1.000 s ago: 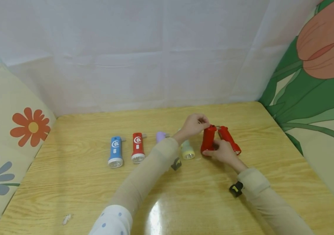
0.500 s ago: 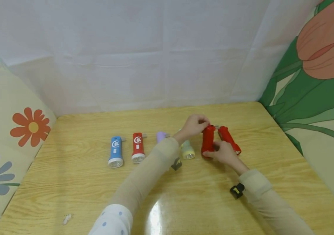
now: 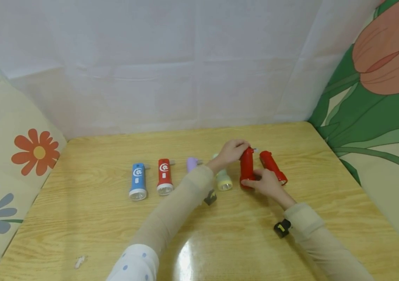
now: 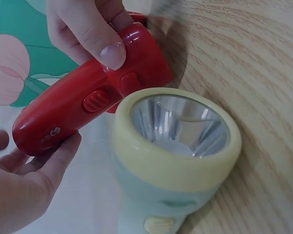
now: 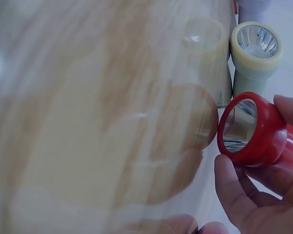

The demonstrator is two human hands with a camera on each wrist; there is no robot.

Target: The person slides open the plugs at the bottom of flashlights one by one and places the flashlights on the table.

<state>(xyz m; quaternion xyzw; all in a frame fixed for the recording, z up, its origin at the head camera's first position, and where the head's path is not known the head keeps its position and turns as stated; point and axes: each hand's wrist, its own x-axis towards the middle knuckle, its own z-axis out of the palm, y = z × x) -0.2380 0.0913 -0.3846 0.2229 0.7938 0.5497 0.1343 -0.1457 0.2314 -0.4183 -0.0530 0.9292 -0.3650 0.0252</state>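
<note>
Both hands are on a plain red flashlight at the right of the row. My left hand holds its tail end, where a small plug prong sticks out to the right. Thumb and fingers of my right hand grip the lamp end. The left wrist view shows the slide switch of the red flashlight, and the left hand has its fingers curled under the tail. In the right wrist view its clear lens lies low by the tabletop. A second red flashlight lies just right of it.
A mint-and-cream flashlight lies left of the held one. Further left lie a purple flashlight, partly behind the left arm, a red-and-white flashlight and a blue flashlight. A white scrap sits on the wooden table.
The held red flashlight has shifted slightly left and turned a little, widening the gap to the second red one. Both hands keep their hold.
</note>
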